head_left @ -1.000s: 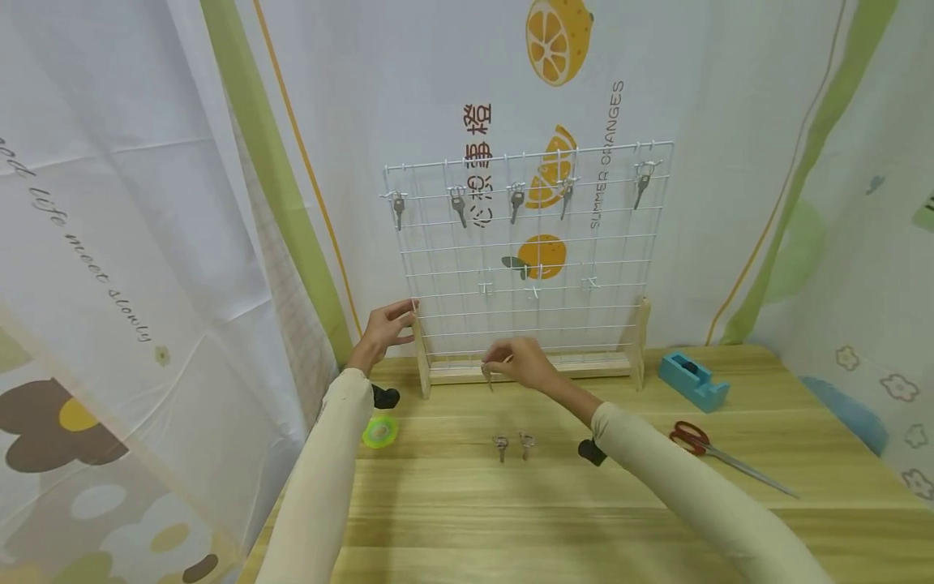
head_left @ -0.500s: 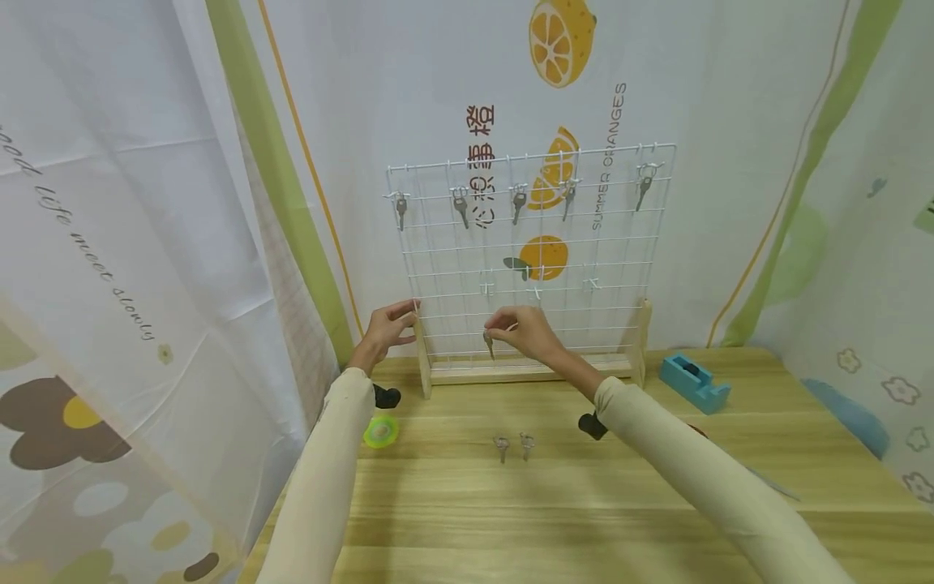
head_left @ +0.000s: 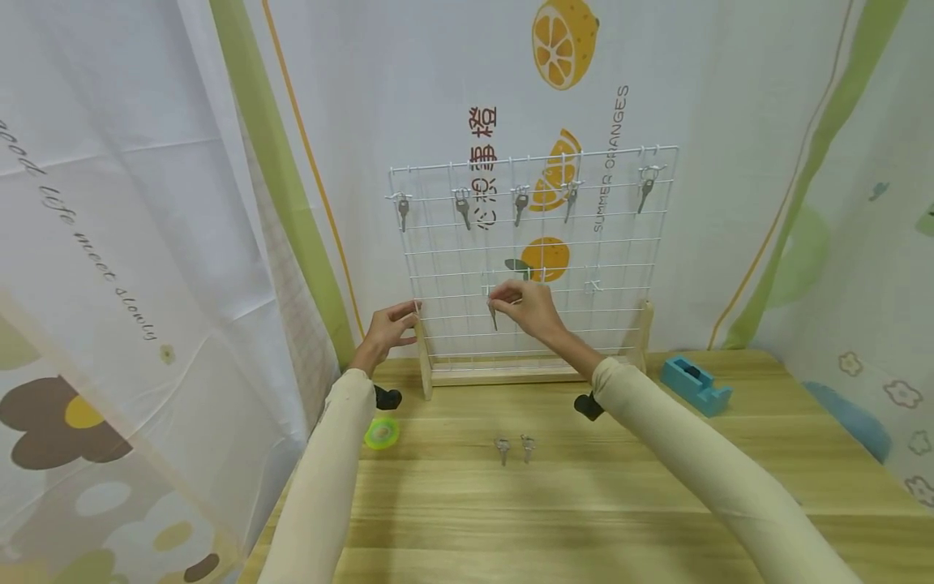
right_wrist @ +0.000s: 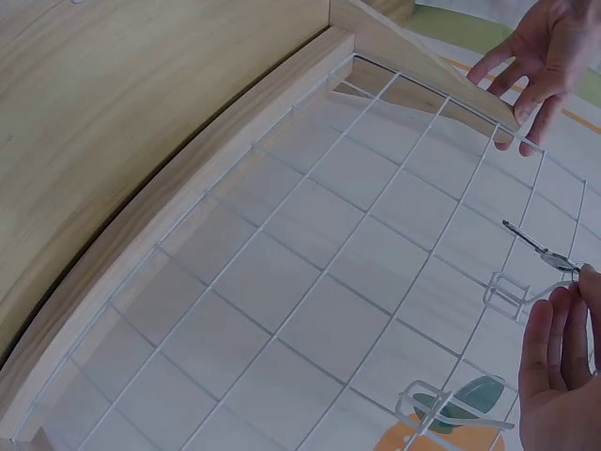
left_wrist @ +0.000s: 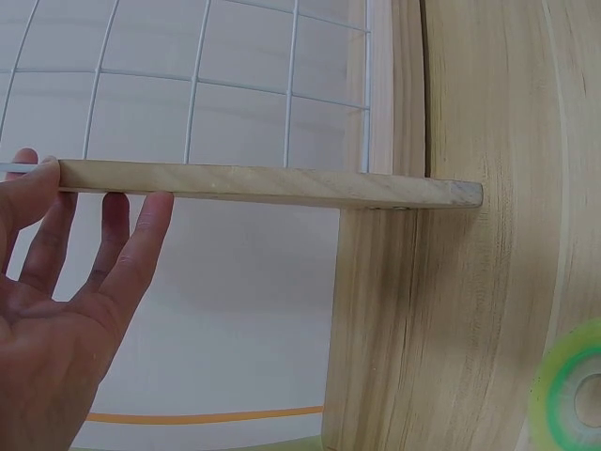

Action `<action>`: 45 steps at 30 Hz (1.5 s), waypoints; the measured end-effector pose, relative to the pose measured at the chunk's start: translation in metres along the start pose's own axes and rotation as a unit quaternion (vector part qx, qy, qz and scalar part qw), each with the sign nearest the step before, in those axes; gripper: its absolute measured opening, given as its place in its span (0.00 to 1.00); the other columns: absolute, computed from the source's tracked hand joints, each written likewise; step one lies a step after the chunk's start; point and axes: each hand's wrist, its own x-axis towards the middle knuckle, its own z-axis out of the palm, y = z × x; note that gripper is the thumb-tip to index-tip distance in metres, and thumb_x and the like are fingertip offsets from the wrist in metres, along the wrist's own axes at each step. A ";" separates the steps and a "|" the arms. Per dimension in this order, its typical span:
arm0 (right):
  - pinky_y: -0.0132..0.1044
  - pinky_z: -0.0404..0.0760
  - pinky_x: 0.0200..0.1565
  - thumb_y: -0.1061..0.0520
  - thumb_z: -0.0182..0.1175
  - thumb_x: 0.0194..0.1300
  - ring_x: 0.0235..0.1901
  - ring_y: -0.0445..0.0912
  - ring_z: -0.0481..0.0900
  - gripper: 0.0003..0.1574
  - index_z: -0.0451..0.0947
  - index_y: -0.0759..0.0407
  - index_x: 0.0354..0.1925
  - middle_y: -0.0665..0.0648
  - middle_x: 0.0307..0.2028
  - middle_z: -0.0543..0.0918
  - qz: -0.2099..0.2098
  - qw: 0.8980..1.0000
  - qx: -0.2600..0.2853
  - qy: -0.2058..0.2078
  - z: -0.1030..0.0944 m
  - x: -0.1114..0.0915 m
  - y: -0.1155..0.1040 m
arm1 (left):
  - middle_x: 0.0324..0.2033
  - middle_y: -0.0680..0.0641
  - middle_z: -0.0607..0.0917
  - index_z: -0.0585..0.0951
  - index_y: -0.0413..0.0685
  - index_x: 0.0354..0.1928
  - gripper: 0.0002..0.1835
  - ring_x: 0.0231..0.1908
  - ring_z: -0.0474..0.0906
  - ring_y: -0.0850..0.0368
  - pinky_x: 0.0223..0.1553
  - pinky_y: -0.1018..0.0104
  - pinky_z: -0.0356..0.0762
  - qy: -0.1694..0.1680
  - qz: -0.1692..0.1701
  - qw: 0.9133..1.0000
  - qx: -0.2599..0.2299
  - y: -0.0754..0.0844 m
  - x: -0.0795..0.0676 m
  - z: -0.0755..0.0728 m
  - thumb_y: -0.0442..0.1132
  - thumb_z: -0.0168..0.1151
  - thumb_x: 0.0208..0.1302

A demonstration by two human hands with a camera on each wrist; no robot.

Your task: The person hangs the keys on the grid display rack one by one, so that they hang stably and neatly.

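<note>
- We see our right hand (right_wrist: 563, 376) at the lower right edge, its thumb and fingers pinching a key (right_wrist: 543, 251) near its head, the blade angled toward the upper left.
- The key lies in front of the white wire grid (right_wrist: 365, 213), just beside one white hook (right_wrist: 507, 291); we cannot tell whether they touch.
- A second hook (right_wrist: 446, 409) sits below, over a printed orange (right_wrist: 399, 440) and leaf (right_wrist: 479, 399) on the pale cloth (right_wrist: 380, 263) behind.
- At the upper right, our left hand (right_wrist: 554, 66) grips the end of a wooden upright (right_wrist: 404, 47).
- A wooden base bar (right_wrist: 160, 188) runs diagonally along the grid, beside the wooden tabletop (right_wrist: 113, 94).
</note>
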 end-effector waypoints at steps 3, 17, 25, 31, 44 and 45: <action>0.45 0.91 0.42 0.64 0.73 0.65 0.38 0.54 0.90 0.07 0.89 0.65 0.42 0.62 0.38 0.91 0.002 1.000 -0.001 0.004 0.000 0.003 0.000 | 0.76 0.42 0.68 0.70 0.45 0.76 0.25 0.72 0.68 0.42 0.61 0.50 0.83 -0.001 -0.001 1.000 -0.001 0.001 0.000 0.000 0.34 0.54 0.81; 0.42 0.89 0.38 0.64 0.72 0.66 0.38 0.54 0.90 0.08 0.89 0.66 0.43 0.62 0.40 0.91 0.023 1.000 0.001 0.005 0.001 0.012 -0.001 | 0.77 0.42 0.67 0.70 0.46 0.77 0.25 0.72 0.68 0.40 0.65 0.47 0.79 -0.006 -0.003 1.000 -0.014 0.002 -0.002 0.003 0.33 0.54 0.81; 0.47 0.91 0.43 0.67 0.71 0.66 0.40 0.55 0.90 0.09 0.89 0.68 0.45 0.63 0.41 0.91 0.029 1.000 -0.006 -0.002 0.001 0.010 0.002 | 0.76 0.42 0.68 0.71 0.46 0.76 0.25 0.72 0.69 0.42 0.61 0.50 0.82 -0.001 -0.003 1.000 -0.007 0.002 -0.001 0.003 0.33 0.54 0.81; 0.42 0.90 0.39 0.65 0.71 0.66 0.39 0.54 0.90 0.08 0.89 0.66 0.44 0.62 0.41 0.91 0.022 1.000 -0.010 0.007 0.000 0.012 0.003 | 0.75 0.43 0.69 0.72 0.46 0.75 0.25 0.72 0.68 0.43 0.61 0.50 0.83 0.001 -0.004 1.000 -0.010 0.002 -0.001 0.003 0.33 0.54 0.81; 0.45 0.91 0.41 0.67 0.71 0.66 0.40 0.55 0.90 0.08 0.89 0.67 0.45 0.62 0.41 0.91 0.022 1.000 0.009 0.005 0.000 0.011 0.000 | 0.76 0.43 0.68 0.70 0.46 0.76 0.26 0.72 0.68 0.42 0.61 0.50 0.83 0.006 -0.003 1.000 -0.001 -0.002 0.001 0.000 0.33 0.55 0.80; 0.45 0.91 0.41 0.67 0.71 0.66 0.40 0.55 0.90 0.08 0.89 0.67 0.45 0.63 0.41 0.91 0.020 1.000 0.010 0.005 0.000 0.011 -0.001 | 0.76 0.43 0.69 0.71 0.46 0.76 0.25 0.72 0.69 0.42 0.61 0.50 0.83 0.006 -0.003 1.000 -0.001 -0.002 0.001 0.000 0.34 0.55 0.80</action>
